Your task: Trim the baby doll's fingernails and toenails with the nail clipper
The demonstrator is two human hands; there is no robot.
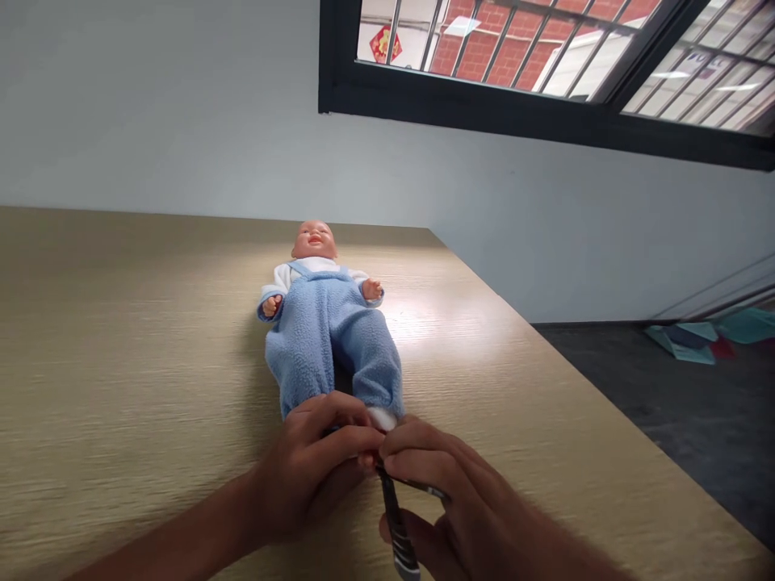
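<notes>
The doll's foot (366,461) is gripped by the left hand (315,468), whose curled fingers (354,440) are wrapped over it so that only a small part of the toes is left exposed. A nail clipper (398,528) with a dark, pale-striped lever is held in the right hand (451,472); its upper end is covered by the bent fingers, and its lever is slanted down below them, with the thumb placed beside it. The fingertips of both hands are brought together at the toes, and the exact contact of the clipper's cutting end is hidden there.

The baby doll (330,323) is laid on its back just beyond the fingers, with its feet toward them and its head farthest away. It is dressed in fuzzy light-blue overalls (312,347) and a white top (282,278). A white cuff (383,418) is seen right above the fingertips, at the end of the leg.

The wood-grain table (151,347) is spread beneath both hands and on either side of them. Well beyond the fingers, a pale wall (182,105) and a dark-framed window (484,109) are seen; far to their right, teal items (684,343) are scattered on the dark floor (611,395).
</notes>
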